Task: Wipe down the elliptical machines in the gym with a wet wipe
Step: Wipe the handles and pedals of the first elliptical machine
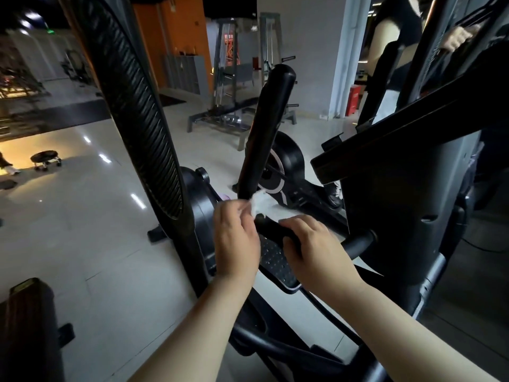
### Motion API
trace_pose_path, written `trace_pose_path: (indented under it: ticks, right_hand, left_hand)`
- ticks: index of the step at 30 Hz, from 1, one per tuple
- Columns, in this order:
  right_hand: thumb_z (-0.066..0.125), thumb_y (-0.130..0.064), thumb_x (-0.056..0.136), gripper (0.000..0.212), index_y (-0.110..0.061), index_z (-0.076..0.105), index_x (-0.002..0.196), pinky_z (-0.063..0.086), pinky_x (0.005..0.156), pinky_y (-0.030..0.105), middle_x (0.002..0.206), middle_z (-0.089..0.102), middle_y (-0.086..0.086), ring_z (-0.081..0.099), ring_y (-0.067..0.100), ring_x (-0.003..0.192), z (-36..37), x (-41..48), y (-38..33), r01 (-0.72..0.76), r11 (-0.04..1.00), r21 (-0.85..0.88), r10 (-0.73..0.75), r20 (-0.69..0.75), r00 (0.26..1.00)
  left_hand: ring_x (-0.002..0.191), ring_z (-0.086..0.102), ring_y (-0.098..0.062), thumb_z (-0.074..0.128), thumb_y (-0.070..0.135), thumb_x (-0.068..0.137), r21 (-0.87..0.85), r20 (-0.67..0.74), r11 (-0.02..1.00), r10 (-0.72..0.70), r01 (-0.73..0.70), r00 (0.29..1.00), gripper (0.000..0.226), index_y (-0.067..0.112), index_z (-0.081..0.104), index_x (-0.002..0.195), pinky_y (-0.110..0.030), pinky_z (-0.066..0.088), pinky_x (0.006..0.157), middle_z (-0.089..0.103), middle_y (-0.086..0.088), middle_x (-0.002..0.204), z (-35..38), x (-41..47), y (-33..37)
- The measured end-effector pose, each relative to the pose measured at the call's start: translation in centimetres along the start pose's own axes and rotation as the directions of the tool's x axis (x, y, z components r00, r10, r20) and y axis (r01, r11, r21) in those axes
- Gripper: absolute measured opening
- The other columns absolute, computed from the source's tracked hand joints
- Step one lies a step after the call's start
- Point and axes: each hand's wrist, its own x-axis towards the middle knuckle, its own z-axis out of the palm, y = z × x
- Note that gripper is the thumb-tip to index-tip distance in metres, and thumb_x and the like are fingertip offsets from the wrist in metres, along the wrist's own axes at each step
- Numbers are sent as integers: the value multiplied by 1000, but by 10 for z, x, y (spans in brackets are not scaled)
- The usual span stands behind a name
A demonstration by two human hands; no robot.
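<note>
Left hand (237,238) pinched wet wipe (260,202) against handlebar (264,133); right hand (311,244), just beside, gripped lower grip (275,230).

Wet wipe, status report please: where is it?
Left grip pinches wet wipe at base of upright handle. Right grip holds lower bar. Nothing in the way.

Dim gym here! White reflections streak the glossy floor (91,244) at nine o'clock, with an amber glow beyond it. The left hand (237,241) and right hand (316,252) sit evenly lit at centre. The wipe (260,202) blurs bright white, the black handle (272,230) loses detail, and the uprights (132,106) bow toward the frame edges.
</note>
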Motion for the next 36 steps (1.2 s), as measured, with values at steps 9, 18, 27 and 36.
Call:
trace_pose_path:
  ticks: [9,18,27,36]
  right_hand:
    - [54,-21,99,29,-23,62,127,48,96,43,123,62,-5,58,22,112,2,7,-1,-8,1000,18,8,10,1000]
    - [56,-21,103,35,-20,54,138,56,85,24,123,64,5,66,10,106,-21,56,-50,160,851,500,-46,-233,971]
    - [64,-16,99,36,-17,56,134,53,85,15,121,59,6,66,4,97,-24,58,-60,220,839,498,-77,-292,953]
    - [60,-19,100,15,-19,65,114,44,74,22,93,55,-11,58,8,82,-65,98,-77,242,907,345,-114,-351,929]
  left_hand:
    - [99,50,-5,63,-11,91,-37,-168,998,-58,53,984,20,-2,59,108,-17,48,86,52,-2,109,14,21,18]
    - [102,59,-25,58,9,97,-175,-177,983,-85,54,981,17,18,58,111,-37,51,85,54,2,110,11,48,40]
    - [100,58,-5,65,5,95,-243,-83,951,-217,192,973,25,26,62,109,-31,52,86,61,-7,110,5,43,41]
    - [122,59,-7,53,-6,93,-317,-15,948,15,-19,1000,32,1,71,119,-27,48,103,63,0,124,-4,86,65]
